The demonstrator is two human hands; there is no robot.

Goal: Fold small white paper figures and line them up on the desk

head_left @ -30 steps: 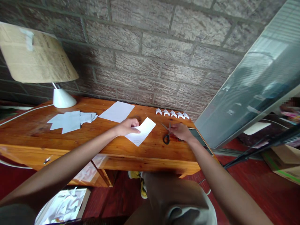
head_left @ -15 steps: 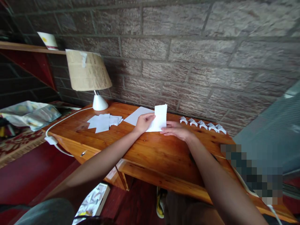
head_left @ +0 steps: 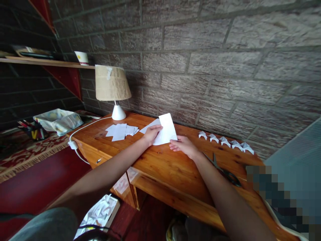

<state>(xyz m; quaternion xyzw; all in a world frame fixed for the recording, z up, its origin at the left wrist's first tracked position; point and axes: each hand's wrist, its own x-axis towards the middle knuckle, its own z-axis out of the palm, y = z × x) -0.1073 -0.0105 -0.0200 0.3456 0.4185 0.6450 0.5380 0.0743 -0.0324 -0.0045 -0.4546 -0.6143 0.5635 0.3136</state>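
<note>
White paper sheet [head_left: 167, 132] — tilted up off the desk [head_left: 175, 167].

A grey-brown brick wall [head_left: 213, 67] fills the frame; a lamp [head_left: 112, 88] stands left of centre on the wooden surface [head_left: 170, 167] — red floor [head_left: 37, 174] lower left, shelf [head_left: 45, 62] upper left.

A wooden bench [head_left: 160, 167] stands against a brick wall [head_left: 213, 67], with a lamp [head_left: 112, 87] at its far left corner, whose white cable [head_left: 82, 129] trails off the edge. Loose paper pieces [head_left: 120, 130] lie near the lamp, a row of small folded paper figures [head_left: 225, 141] sits along the wall side, and scissors [head_left: 227, 173] rest at the right. A cup [head_left: 82, 58] stands on a wall shelf [head_left: 50, 62], while a box of paper scraps [head_left: 97, 214] sits on the floor below.
</note>
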